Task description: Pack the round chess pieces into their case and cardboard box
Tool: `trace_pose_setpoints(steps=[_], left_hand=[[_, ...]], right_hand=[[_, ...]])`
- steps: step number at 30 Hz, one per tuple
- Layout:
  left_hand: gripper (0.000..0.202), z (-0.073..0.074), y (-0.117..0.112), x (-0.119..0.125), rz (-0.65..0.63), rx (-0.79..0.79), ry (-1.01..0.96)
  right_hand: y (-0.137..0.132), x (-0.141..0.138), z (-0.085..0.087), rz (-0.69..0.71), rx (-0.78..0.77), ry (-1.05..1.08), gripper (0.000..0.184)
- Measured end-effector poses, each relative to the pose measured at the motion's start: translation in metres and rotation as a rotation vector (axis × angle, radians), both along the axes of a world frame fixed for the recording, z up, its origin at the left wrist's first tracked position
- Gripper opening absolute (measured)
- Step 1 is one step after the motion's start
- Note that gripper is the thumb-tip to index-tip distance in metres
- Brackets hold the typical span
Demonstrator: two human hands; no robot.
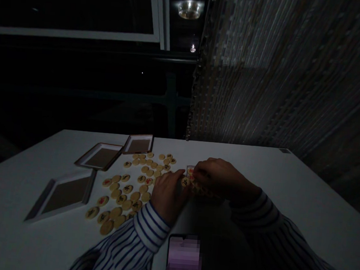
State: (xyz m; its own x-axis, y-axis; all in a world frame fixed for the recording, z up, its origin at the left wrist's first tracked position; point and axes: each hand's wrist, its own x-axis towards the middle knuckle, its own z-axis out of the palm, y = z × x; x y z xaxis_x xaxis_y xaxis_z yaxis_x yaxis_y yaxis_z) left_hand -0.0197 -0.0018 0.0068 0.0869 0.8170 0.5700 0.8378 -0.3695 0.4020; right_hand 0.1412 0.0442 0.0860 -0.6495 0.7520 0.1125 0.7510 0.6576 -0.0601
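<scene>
My left hand (169, 195) is closed, thumb and fingers around a round Chinese chess piece (185, 181) with a black character. Just right of it, my right hand (216, 176) bends its fingertips down over a small open box (190, 167) of pieces, some with red characters. What those fingertips grip is hidden by the hand and the dark. Many loose wooden chess pieces (126, 205) lie spread to the left of my left hand, some showing red or black characters, others blank side up.
Three shallow empty trays or lids stand on the left of the white table (287, 193): a near one (90, 186), a middle one (115, 163) and a far one (151, 145). A phone (183, 258) with a lit screen lies at the front. A string curtain (250, 74) hangs behind.
</scene>
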Motion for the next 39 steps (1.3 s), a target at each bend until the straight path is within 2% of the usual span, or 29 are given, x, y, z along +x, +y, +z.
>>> trace_pose_setpoints(steps=[9,15,19,27,33,39], left_hand=[[0.035,-0.011,0.0,-0.001,0.044,-0.019,-0.066],[0.034,-0.011,-0.003,0.004,0.028,-0.069,-0.09],[0.036,-0.012,-0.004,0.005,0.02,-0.082,-0.099],[0.034,-0.01,-0.006,0.008,0.016,-0.113,-0.12],[0.035,-0.009,-0.007,0.008,0.022,-0.139,-0.105],[0.031,-0.011,-0.007,0.007,0.007,-0.1,-0.09]], right_hand=[[0.004,-0.002,-0.008,0.016,-0.133,-0.09,0.025],[0.005,-0.001,-0.013,0.041,-0.244,-0.002,0.021],[0.003,0.0,-0.014,0.064,-0.251,0.025,0.022],[-0.004,-0.005,-0.002,0.077,-0.299,0.016,0.018],[0.001,-0.004,-0.011,0.106,-0.286,0.059,0.019],[0.006,-0.002,-0.021,0.136,-0.279,0.122,0.019]])
